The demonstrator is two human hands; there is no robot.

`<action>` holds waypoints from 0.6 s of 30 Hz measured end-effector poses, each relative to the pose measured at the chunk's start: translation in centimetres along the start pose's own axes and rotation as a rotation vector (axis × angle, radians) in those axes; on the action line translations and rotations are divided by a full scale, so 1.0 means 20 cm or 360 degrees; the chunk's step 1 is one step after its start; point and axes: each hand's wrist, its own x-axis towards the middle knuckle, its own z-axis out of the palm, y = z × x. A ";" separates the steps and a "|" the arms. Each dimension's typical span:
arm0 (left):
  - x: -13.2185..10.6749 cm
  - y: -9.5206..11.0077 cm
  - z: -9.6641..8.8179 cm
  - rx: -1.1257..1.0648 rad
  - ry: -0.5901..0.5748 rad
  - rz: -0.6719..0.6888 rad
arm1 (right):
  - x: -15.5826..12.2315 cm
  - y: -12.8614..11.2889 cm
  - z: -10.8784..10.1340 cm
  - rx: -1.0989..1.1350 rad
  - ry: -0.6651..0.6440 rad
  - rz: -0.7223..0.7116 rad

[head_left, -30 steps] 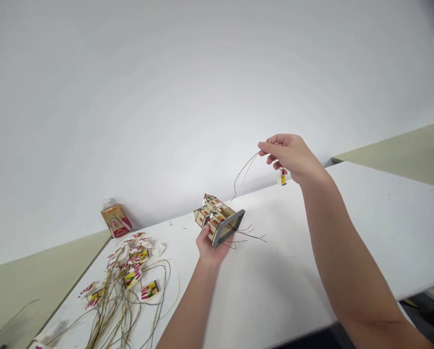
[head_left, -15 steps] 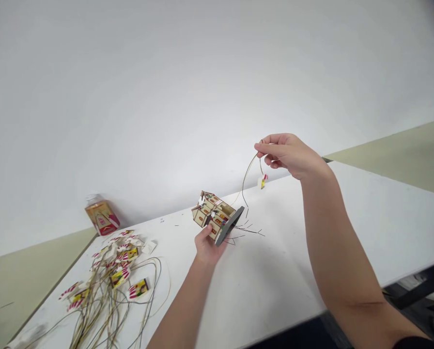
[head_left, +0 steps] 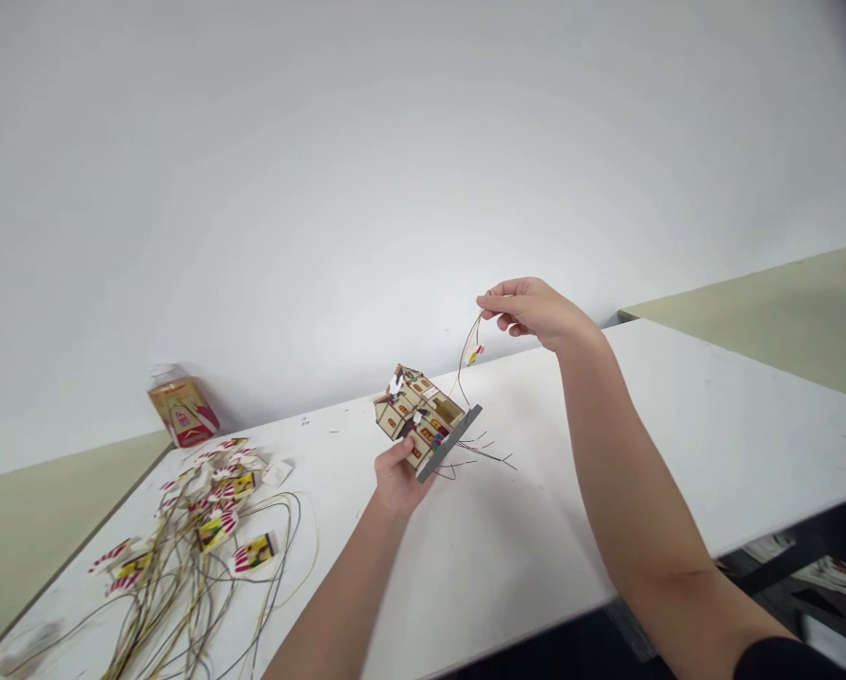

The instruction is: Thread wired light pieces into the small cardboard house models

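Above a white worktop point(head_left: 536, 529), a model house point(head_left: 420, 421) is gripped by the left hand point(head_left: 397, 477) while a thin wire point(head_left: 465, 354), seemingly not yet attached, is pinched by the right hand point(head_left: 532, 312).

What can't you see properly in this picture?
- Head view: the label on the bottle is too small to read.
- The tiny piece hanging under the right hand is too small to identify.
- The left hand hides part of the little house.
- The frame's edge cuts off the wires.
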 end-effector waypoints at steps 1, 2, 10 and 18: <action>0.00 0.00 0.00 -0.0002 -0.0009 -0.0009 | 0.01 0.01 0.01 -0.0012 0.0012 0.0015; 0.00 0.00 0.00 -0.0008 -0.0020 -0.0020 | 0.02 0.02 0.02 -0.0022 0.0030 0.0026; -0.01 -0.02 0.06 0.0028 -0.0030 -0.0004 | 0.03 0.01 0.08 0.0002 0.0137 -0.0050; 0.00 -0.03 0.12 -0.0043 0.0181 0.0116 | -0.02 -0.03 0.12 -0.0167 -0.0119 -0.0104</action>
